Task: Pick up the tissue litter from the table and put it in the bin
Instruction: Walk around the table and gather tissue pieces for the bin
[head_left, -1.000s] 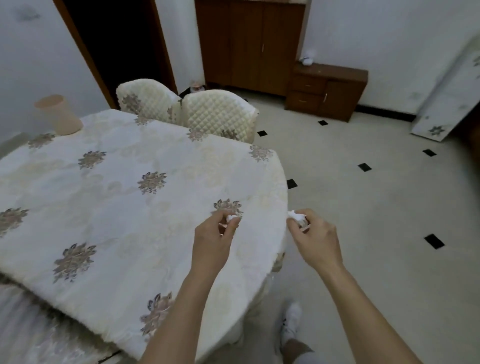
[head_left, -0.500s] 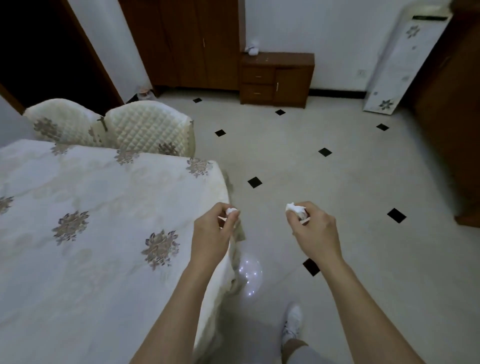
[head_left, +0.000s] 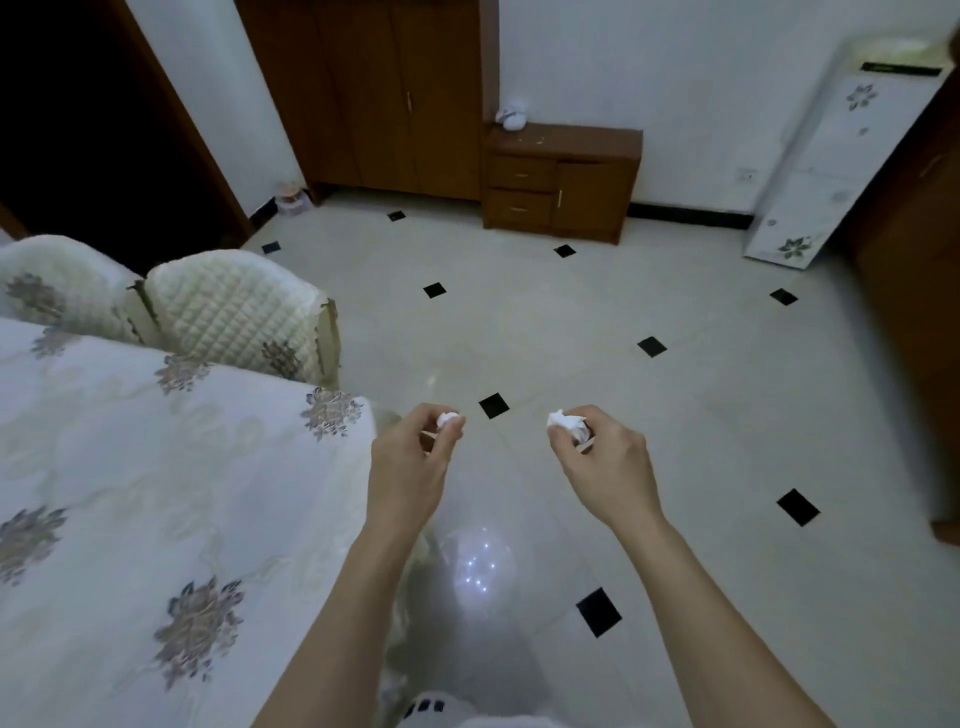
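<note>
Two tissue wads (head_left: 568, 422), one pinched in each hand (head_left: 605, 465).

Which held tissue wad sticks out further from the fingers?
The right wad, in the right hand: its pointed tip juts out, whereas the left wad, in the left hand, is a small round nub.

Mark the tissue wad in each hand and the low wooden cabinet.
left-hand tissue wad (head_left: 448, 419), head view, tip above the fingers
right-hand tissue wad (head_left: 566, 422), head view, exposed crumpled middle
low wooden cabinet (head_left: 597, 195), head view, right door panel
</note>
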